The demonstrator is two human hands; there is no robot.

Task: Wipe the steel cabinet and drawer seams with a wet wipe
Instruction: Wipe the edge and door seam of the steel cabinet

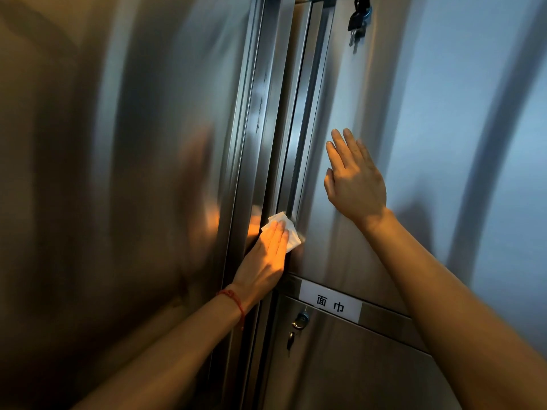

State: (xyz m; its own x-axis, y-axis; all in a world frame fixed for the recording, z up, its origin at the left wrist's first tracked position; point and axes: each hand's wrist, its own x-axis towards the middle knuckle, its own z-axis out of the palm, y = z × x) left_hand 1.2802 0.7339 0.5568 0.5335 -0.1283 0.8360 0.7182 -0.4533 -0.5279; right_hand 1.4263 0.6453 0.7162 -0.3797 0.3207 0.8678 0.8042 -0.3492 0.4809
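A tall steel cabinet door [364,93] fills the right half of the view, with a vertical seam and recessed handle channel [299,137] along its left edge. My left hand [268,255] presses a white wet wipe [288,232] flat against the lower end of that seam. A red string sits on that wrist. My right hand [353,179] lies flat on the door face to the right of the channel, fingers spread and holding nothing.
A steel side panel [118,173] stands at the left. Keys hang in a lock [358,16] at the top of the door. Below, a white label [330,303] and a second lock with a key [299,321] mark a lower door or drawer.
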